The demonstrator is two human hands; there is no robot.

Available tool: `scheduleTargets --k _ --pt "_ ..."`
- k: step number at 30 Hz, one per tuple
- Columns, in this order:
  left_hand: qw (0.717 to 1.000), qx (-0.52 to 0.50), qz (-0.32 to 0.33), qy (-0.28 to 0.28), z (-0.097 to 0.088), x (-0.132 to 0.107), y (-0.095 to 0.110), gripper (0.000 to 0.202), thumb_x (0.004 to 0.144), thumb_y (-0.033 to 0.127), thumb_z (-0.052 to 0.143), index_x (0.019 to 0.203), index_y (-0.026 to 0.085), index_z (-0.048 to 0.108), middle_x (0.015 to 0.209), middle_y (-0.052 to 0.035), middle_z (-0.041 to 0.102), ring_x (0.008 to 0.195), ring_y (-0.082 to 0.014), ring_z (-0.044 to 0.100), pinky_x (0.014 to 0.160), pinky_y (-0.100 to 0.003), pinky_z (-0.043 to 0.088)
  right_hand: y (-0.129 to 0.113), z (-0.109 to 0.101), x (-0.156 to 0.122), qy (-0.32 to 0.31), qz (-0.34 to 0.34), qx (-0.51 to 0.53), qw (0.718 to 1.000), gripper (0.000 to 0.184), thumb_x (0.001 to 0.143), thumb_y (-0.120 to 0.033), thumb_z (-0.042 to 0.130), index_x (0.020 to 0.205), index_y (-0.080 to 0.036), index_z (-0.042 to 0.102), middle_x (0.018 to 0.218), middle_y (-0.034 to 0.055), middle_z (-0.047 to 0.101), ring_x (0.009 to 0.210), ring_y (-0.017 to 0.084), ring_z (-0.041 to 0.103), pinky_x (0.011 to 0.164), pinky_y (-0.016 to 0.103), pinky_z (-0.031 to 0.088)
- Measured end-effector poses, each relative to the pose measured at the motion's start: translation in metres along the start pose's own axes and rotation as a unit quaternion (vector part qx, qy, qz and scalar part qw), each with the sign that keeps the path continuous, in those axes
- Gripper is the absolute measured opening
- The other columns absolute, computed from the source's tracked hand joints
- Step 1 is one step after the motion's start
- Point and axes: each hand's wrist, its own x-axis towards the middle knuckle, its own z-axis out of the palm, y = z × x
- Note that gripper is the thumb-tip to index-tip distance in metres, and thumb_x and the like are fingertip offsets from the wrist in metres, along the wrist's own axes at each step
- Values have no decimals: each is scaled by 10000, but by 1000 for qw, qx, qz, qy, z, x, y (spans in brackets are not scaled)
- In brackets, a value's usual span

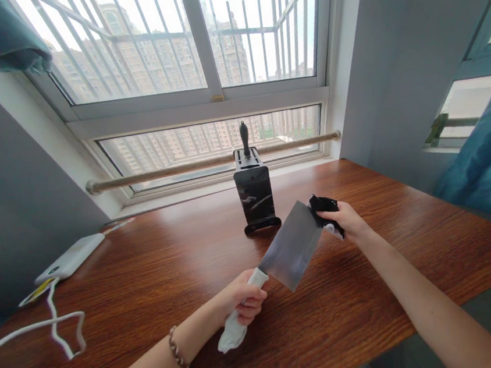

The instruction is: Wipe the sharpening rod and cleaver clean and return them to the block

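A cleaver [291, 246] with a broad grey blade is held tilted above the table, its far end up to the right. My left hand [246, 298] is wrapped round its handle, which is covered in a white wrapping [233, 333] that hangs past my fingers. At the blade's far corner, my right hand [348, 219] pinches a bunched black cloth [325, 203] with some white showing. The cloth touches the blade's end. Behind the cleaver stands a black knife block [255, 194], with one dark handle [245, 137] sticking up from its top.
The brown wooden table [157, 258] reaches to a barred window with a horizontal rail [174, 171]. A white device [71, 257] and a looping white cable [56, 321] lie on the left. Blue curtains [474, 154] hang at the right.
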Motion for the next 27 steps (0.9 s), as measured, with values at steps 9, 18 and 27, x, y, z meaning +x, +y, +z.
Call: scheduleTargets --k 9,18,27 --pt "1000 -1 2 22 10 -2 5 353 660 275 679 758 260 340 420 137 311 320 -40 143 287 -139 174 1 5 0 51 57 95 993 243 883 -276 536 1082 -138 553 1045 64 595 854 170 607 713 352 528" --pt "997 18 35 70 7 -1 10 368 628 351 653 704 260 305 363 151 223 289 -32 75 274 -162 133 -1 -5 8 195 -5 149 969 253 883 -278 535 1096 -141 544 1051 65 591 848 169 607 700 346 532" --pt "906 256 194 276 23 -15 16 208 783 406 568 773 244 438 516 75 388 422 -105 345 429 -219 310 2 -5 10 173 -28 152 973 266 886 -282 531 1115 -146 537 1079 70 584 878 178 604 724 362 529"
